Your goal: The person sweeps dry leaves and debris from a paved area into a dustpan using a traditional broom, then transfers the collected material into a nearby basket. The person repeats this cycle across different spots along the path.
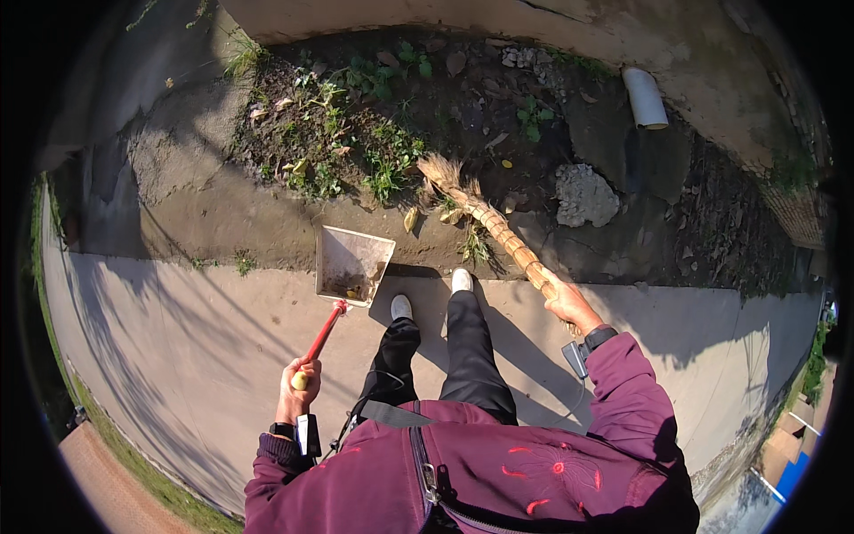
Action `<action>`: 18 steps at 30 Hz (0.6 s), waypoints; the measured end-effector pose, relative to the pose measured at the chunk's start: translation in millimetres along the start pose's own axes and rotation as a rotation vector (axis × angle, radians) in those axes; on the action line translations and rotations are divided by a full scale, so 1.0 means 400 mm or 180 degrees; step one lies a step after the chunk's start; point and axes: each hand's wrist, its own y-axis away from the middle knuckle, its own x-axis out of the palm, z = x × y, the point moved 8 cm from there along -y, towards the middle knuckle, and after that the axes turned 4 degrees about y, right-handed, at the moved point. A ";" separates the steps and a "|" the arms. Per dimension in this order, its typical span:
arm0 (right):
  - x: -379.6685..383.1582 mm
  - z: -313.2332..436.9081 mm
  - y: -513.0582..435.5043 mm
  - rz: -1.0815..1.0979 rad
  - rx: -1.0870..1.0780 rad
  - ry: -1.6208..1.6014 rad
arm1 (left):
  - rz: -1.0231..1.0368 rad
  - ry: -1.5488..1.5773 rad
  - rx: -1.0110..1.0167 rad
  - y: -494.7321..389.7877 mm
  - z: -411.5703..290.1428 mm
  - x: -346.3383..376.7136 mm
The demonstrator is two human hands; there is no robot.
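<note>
My left hand (299,387) grips the red handle (325,332) of a dustpan, near its pale end. The dustpan's whitish pan (347,257) is by the edge of the concrete path, left of my feet, with some dark debris and bits of leaf inside. In my right hand (572,305) is a bound straw hand broom (507,235), held near its lower end. Its frayed bristles (444,171) reach over the soil strip, close to a few dry leaves (452,215). A yellowish leaf (411,219) lies between the dustpan and the broom.
Weeds (383,177) and fallen leaves cover the soil ahead. A rough lump of concrete (586,195) rests to the right, below a white pipe (645,98) jutting from the wall (467,15). My white shoes (462,280) stand on the concrete path (220,327).
</note>
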 end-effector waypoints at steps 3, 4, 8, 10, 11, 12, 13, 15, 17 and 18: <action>-0.135 -0.041 0.048 0.0155 0.0003 0.0137 | 0.0090 0.0215 0.0049 -0.010 0.019 -0.016; -0.178 -0.061 0.049 0.0094 0.0071 0.0077 | 0.0029 0.0401 0.0111 -0.013 0.027 -0.027; -0.325 -0.139 -0.032 -0.0621 0.0170 -0.0155 | 0.0201 0.0594 0.0153 -0.022 0.063 -0.053; -0.382 -0.178 -0.126 -0.0946 0.0399 -0.0402 | 0.0203 0.0974 0.0185 -0.021 0.084 -0.069; -0.409 -0.170 -0.191 -0.1167 0.0242 -0.0686 | 0.0209 0.0917 0.0262 -0.016 0.093 -0.074; -0.416 -0.165 -0.259 -0.0995 0.0289 -0.0848 | 0.0261 0.0965 0.0289 -0.015 0.104 -0.079; -0.419 -0.177 -0.311 -0.0831 0.0702 -0.0895 | 0.0318 0.0986 0.0315 -0.012 0.118 -0.076; -0.423 -0.142 -0.344 -0.0671 0.0550 -0.0229 | 0.0325 0.1005 0.0350 -0.010 0.144 -0.072; -0.405 -0.094 -0.320 -0.0223 0.0166 0.0497 | 0.0204 0.1303 0.0326 -0.016 0.166 -0.068; -0.419 -0.071 -0.295 -0.0171 -0.0113 0.0584 | 0.0162 0.1342 0.0345 -0.017 0.176 -0.065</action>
